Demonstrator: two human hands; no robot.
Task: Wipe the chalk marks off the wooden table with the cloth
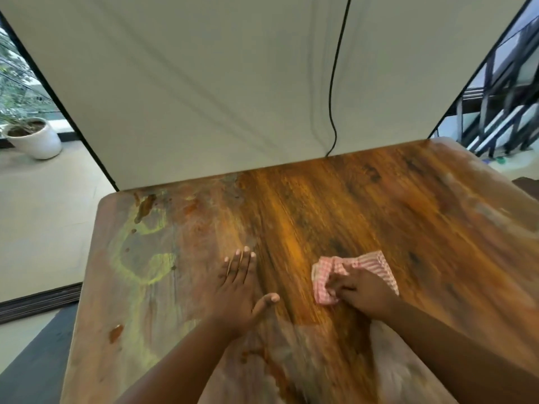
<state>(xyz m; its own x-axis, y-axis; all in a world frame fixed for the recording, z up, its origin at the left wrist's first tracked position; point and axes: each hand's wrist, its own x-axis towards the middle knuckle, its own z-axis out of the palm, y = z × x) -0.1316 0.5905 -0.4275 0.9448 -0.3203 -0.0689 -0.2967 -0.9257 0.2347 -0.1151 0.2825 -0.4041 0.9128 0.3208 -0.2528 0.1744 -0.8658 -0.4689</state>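
The wooden table [335,205] fills the lower view. Yellow-green chalk marks [145,258] curl across its left part, with brown smears near the far left corner and near the left edge. My right hand [361,293] grips a crumpled pink-and-white checked cloth [370,265] against the tabletop, right of centre. My left hand [242,287] lies flat on the wood with straight fingers, just right of the chalk marks. The frame is blurred by motion.
A white backdrop sheet [204,83] stands along the table's far edge, with a black cable [332,83] hanging down it. A white plant pot [35,138] sits on the floor at far left. Metal railings [501,91] show at right.
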